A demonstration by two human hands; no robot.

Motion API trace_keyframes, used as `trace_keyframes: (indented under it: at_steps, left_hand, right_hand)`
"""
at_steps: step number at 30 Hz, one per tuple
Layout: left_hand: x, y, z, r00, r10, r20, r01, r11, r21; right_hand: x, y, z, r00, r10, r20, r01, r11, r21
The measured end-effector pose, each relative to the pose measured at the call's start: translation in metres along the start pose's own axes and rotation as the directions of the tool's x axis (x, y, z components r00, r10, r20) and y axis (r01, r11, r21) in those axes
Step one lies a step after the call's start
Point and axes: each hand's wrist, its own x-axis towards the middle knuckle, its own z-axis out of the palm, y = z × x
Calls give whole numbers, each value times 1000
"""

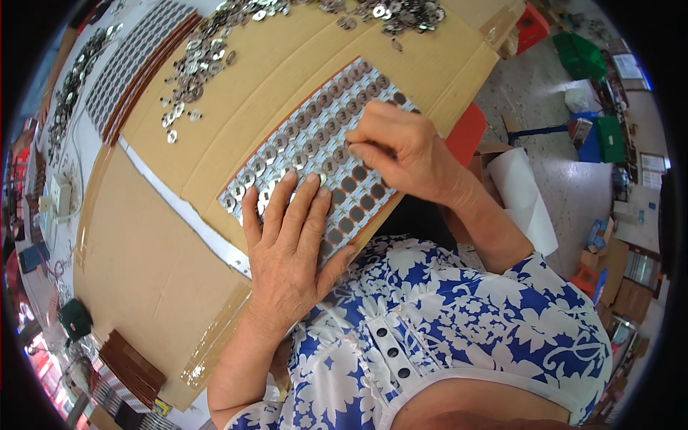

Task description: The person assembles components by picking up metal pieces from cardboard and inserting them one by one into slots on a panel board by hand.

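A rectangular blue-and-white patterned sheet with a brown edge (362,193) lies at a slant on the cardboard. Rows of round silver metal pieces (292,130) sit on much of it, while dark round spots show along its near right part. My left hand (285,247) rests flat over the near left part, fingers spread and fingertips touching the metal pieces. Over the right part, my right hand (412,154) is closed, thumb and forefinger bent together at the rows. What it pinches, if anything, is hidden by the fingers.
Loose silver pieces (197,72) are strewn across the far side of the cardboard tabletop (154,272). A stack of similar sheets (136,64) stands at the far left. Brown strips (132,365) lie at the near left. A red stool (467,132) is beyond the right edge.
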Motion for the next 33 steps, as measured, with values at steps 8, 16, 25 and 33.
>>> trace_keyframes:
  at_steps: [8,16,25,33]
  left_hand:
    - [0,0,0,1000,-20,-6,20,1000,10]
    - [-1,-4,0,1000,-6,-7,6,1000,25]
    - [-1,-4,0,1000,1,-22,-1,1000,-10]
    - [0,-3,0,1000,5,-17,-6,1000,-22]
  right_hand:
    - [6,-13,5,998,-13,58,29,961,-276]
    - [45,92,-46,964,-19,-264,-91,913,-397]
    - [52,123,-58,971,-39,-237,-100,831,-547]
    - [40,84,-65,986,11,-166,-83,898,-433]
